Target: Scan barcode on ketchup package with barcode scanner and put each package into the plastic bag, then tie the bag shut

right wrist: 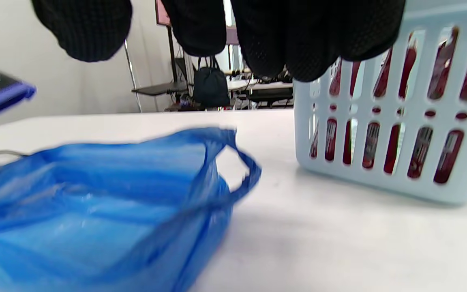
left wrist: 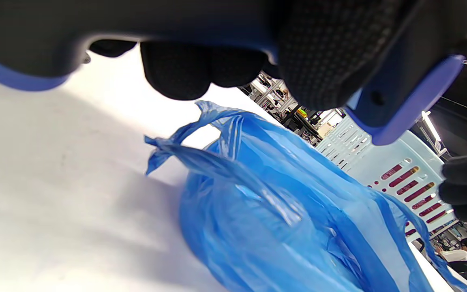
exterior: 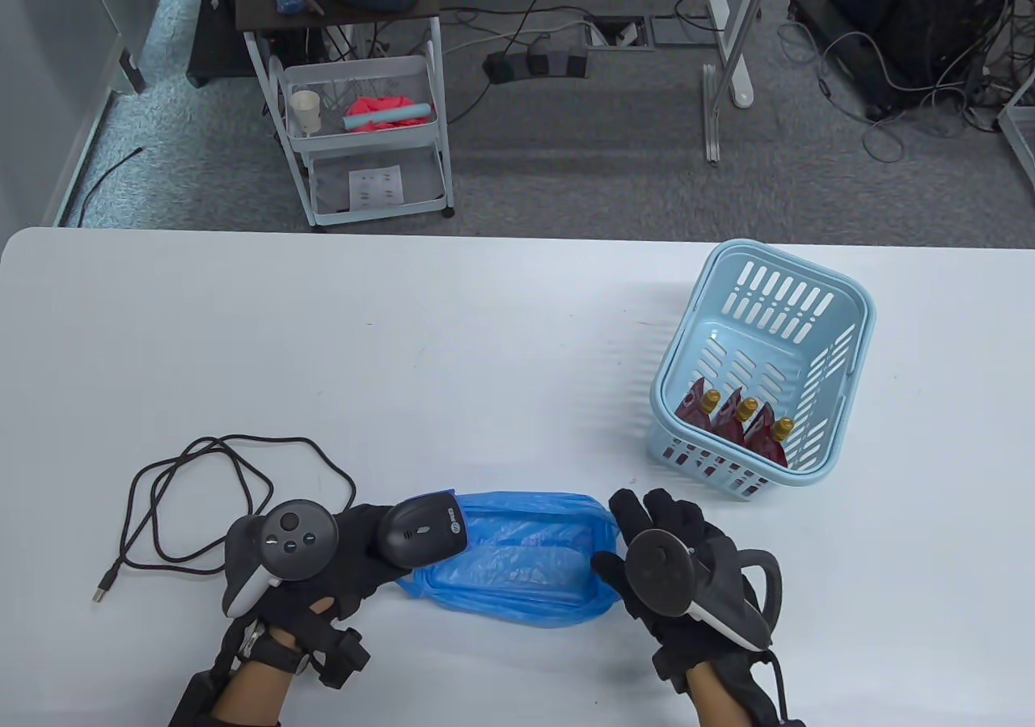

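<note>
Blue bag (exterior: pixel 517 557); pale-blue slotted basket (exterior: pixel 849 371); red ketchup packages (exterior: pixel 732 420); white table (exterior: pixel 404 355).

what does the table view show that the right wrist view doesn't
Only the table view shows the left hand holding the scanner, the black cable looped on the table, and the gold caps of three ketchup packs standing in the basket. Only the right wrist view shows barcode stripes on the packs through the basket's slots, and a distant room with a dark bag. Both show the blue plastic bag lying beside the basket, and the right hand holding nothing.
</note>
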